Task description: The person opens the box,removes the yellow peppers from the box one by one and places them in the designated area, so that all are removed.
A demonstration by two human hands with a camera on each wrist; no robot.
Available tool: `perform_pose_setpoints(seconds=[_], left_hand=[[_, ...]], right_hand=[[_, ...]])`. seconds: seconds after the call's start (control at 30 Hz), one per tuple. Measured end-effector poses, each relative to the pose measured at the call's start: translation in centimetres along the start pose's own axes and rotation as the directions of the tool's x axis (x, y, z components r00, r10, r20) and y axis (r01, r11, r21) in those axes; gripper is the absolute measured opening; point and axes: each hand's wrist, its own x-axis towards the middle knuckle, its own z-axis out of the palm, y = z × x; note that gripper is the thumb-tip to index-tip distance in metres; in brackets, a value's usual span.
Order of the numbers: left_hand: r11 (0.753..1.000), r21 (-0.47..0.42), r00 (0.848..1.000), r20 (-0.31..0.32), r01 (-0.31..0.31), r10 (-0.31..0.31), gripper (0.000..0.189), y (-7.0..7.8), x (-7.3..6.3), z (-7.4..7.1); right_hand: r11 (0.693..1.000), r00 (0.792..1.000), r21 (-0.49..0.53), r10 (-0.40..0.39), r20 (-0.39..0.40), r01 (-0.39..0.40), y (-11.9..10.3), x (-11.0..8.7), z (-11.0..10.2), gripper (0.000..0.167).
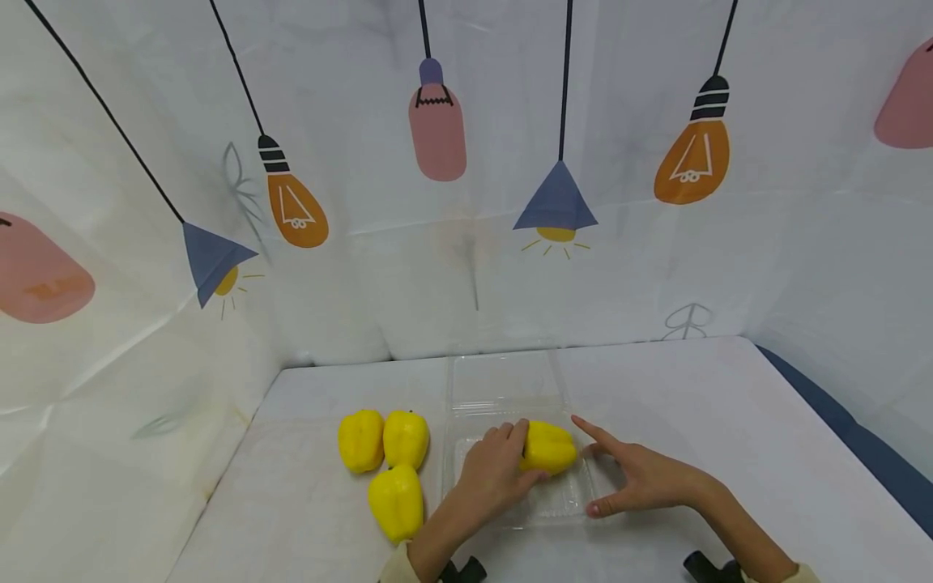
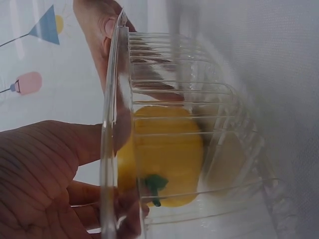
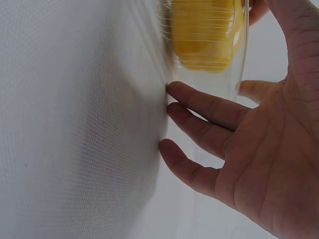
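A yellow bell pepper lies on its side in a clear plastic clamshell container, whose lid is folded back toward the wall. My left hand reaches in from the left and holds the pepper near its stem end, thumb on the near side. Through the container wall, the left wrist view shows the green stem close to those fingers. Spread fingers and thumb mark my right hand, which stands at the container's right side. In the right wrist view its fingertips are by the container's base, with nothing gripped.
Left of the container, three more yellow bell peppers sit grouped on the white table. A white sheet printed with lamps and bulbs hangs behind and at the sides. Dark straps show at both wrists.
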Motion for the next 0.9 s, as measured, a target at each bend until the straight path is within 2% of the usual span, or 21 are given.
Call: perform_pose_setpoints(seconds=[0.23,0.5,0.9], left_hand=[[1.0,-0.006,1.0,0.002,0.01,-0.01,0.072,0.12,0.25,0.28],[0.998,0.0,0.998,-0.002,0.056,-0.056,0.069,0.08,0.5,0.47],[0.999,-0.025,0.999,-0.022,0.03,-0.03,0.059,-0.52,0.59,0.51]], right_hand=[[1.0,1.0,0.005,-0.004,0.003,0.004,0.27,0.04,0.05,0.108],[1.0,1.0,0.003,-0.011,0.001,0.011,0.18,0.02,-0.08,0.108],[1.0,1.0,0.004,-0.027,0.001,0.027,-0.17,-0.2,-0.14,0.107]])
